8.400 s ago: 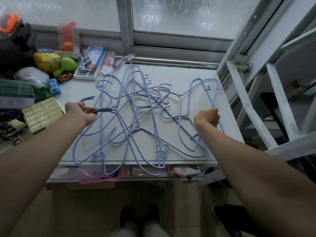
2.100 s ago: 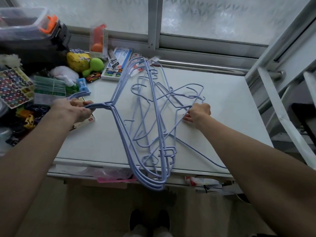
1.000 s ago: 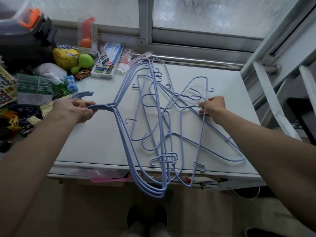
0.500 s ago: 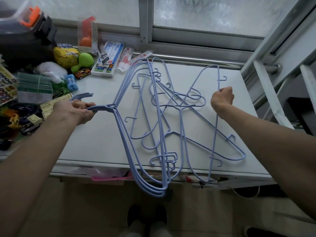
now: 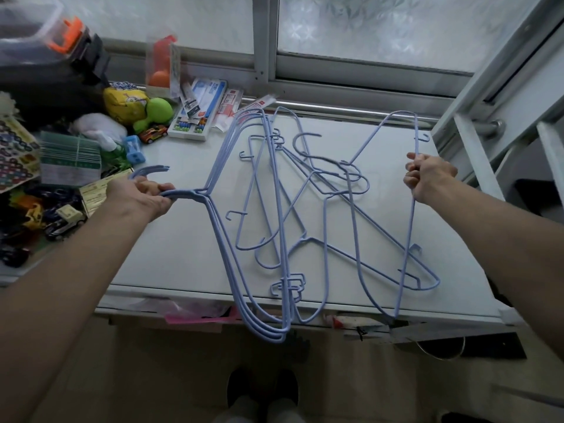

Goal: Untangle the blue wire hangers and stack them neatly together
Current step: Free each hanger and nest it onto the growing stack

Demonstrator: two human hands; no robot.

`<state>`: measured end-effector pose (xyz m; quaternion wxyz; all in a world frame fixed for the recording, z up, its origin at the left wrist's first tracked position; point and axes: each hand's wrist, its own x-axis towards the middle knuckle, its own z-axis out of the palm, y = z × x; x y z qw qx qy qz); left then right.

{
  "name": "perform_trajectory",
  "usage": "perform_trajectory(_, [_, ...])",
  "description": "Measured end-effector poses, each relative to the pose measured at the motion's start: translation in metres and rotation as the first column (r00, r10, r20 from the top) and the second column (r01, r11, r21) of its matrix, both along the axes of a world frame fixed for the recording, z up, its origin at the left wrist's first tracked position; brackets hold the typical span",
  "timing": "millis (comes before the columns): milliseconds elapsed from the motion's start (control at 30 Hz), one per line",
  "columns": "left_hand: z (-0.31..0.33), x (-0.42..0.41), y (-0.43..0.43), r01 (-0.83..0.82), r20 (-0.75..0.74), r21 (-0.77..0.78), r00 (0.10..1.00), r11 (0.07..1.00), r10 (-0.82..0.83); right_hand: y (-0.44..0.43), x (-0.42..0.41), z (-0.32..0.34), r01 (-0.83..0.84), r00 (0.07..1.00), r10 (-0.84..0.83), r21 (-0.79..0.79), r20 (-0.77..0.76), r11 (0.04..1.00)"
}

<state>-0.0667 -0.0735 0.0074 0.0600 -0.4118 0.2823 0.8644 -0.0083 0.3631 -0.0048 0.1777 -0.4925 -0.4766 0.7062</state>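
Note:
My left hand (image 5: 143, 195) grips the necks of a bundle of stacked blue wire hangers (image 5: 227, 239); their hooks curl left past my fingers and their bars hang over the white table's (image 5: 183, 239) front edge. My right hand (image 5: 427, 175) is closed on the long straight bar of a single blue hanger (image 5: 410, 227), held at the right side of the table. Between my hands a few loose blue hangers (image 5: 326, 206) lie crossed over one another on the tabletop, hooks overlapping near the middle.
Toys, card packs, a green toy (image 5: 158, 109) and a flat white stationery box (image 5: 200, 116) crowd the table's left and back-left. A window frame (image 5: 265, 47) runs along the back. White metal bars (image 5: 476, 160) stand at the right. My feet show below the table edge.
My right hand has pulled one hanger out of the middle tangle and carried it to the right. My left hand has kept hold of the stacked bundle in the same place.

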Motion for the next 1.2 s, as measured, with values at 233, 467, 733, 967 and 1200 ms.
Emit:
perform_trajectory(233, [-0.013, 0.001, 0.010, 0.024, -0.021, 0.020, 1.000, 1.000, -0.023, -0.045, -0.020, 0.003, -0.193, 0.981, 0.192, -0.054, -0.037, 0.980])
perform_trajectory(467, [-0.021, 0.010, 0.007, 0.076, -0.066, 0.096, 0.995, 0.992, -0.070, -0.157, -0.054, -0.005, -0.402, 0.916, 0.391, -0.157, -0.093, 0.902])
perform_trajectory(733, [-0.022, 0.015, 0.005, 0.014, -0.088, 0.180, 0.996, 0.984, 0.002, -0.208, -0.056, -0.032, -0.424, 0.904, 0.428, -0.118, 0.006, 0.898])
perform_trajectory(967, [-0.011, 0.017, 0.014, 0.083, -0.013, 0.029, 0.996, 0.996, -0.083, -0.206, -0.051, -0.029, -0.446, 0.894, 0.437, 0.138, 0.096, 0.884])
perform_trajectory(1200, [-0.007, 0.015, 0.017, 0.086, 0.022, 0.014, 0.996, 0.996, -0.086, -0.189, -0.044, -0.015, -0.441, 0.896, 0.347, 0.466, 0.277, 0.767])
